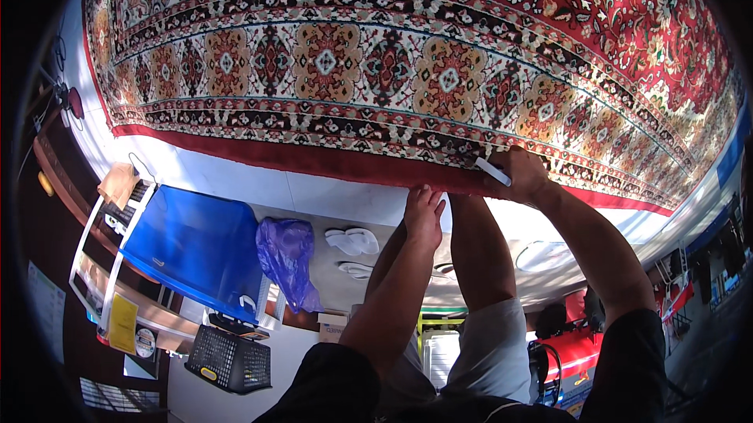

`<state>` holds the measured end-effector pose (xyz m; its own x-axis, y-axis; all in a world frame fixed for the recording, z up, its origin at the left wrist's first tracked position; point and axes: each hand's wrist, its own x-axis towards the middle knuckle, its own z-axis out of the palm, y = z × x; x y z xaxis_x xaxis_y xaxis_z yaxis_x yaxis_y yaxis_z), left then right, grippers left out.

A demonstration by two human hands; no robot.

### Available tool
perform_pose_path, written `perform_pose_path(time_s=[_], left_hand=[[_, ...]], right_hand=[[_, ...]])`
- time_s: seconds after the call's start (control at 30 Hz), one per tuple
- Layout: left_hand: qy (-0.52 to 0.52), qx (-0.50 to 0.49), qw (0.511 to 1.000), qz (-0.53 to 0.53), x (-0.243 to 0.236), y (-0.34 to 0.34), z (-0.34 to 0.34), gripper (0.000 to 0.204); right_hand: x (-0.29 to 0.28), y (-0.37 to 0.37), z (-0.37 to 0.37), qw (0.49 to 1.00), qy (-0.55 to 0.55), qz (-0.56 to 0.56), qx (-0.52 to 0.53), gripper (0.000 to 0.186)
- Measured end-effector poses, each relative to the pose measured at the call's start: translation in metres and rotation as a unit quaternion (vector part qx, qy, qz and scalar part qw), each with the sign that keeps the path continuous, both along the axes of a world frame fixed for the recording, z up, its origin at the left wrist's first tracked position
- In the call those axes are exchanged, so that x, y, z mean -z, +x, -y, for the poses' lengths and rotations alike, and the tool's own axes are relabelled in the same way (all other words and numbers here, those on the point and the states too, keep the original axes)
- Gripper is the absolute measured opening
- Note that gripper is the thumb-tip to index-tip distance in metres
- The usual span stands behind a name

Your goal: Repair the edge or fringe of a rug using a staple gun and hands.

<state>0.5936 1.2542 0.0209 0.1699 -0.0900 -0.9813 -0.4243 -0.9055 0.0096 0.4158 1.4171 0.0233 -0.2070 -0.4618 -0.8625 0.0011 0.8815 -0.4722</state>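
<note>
Head view, carpet: I see a red patterned carpet (408, 70) filling the upper picture, its plain red border edge running across the middle.
Left hand: my left hand (423, 215) lies flat on that border edge, fingers extended, gripping nothing.
Right hand: my right hand (518, 174) is clenched around a small white tool (492, 171), just beside the same edge.
Nearby: blue plastic chair (196, 246), purple bag (286, 254), black basket (229, 360).

Carpet (439, 54) cut off by the dark rim above and at both sides; right hand (518, 174) fingers tucked behind its red edge, hidden; white object in that hand unidentifiable
</note>
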Motion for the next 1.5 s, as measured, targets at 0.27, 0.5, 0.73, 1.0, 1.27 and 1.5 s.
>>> perform_pose_path(time_s=[0.27,0.5,0.73,1.0,1.27,1.5], left_hand=[[0.001,0.002,1.000,0.009,-0.002,-0.010,-0.002,0.022],[0.006,0.012,1.000,-0.001,0.003,-0.004,0.002,0.024],[-0.004,0.050,0.999,-0.011,0.007,-0.008,0.000,0.025],[-0.095,0.038,0.995,-0.018,-0.012,-0.028,-0.019,0.018],[-0.207,0.003,0.971,-0.119,-0.002,-0.018,-0.033,0.017],[-0.174,-0.008,0.984,-0.040,0.006,-0.017,-0.045,0.031]], right_hand=[[0.013,-0.017,0.062,0.989,-0.008,-0.020,-0.143,0.044],[0.014,-0.019,0.096,0.978,-0.163,-0.055,-0.115,0.044],[-0.004,-0.025,0.100,0.989,-0.093,-0.041,-0.105,0.041],[-0.038,-0.037,0.032,0.998,0.054,-0.020,-0.036,0.047],[-0.062,-0.018,-0.062,1.000,0.000,-0.008,0.006,0.028],[-0.038,0.000,-0.122,1.000,-0.016,-0.016,0.016,0.023]])
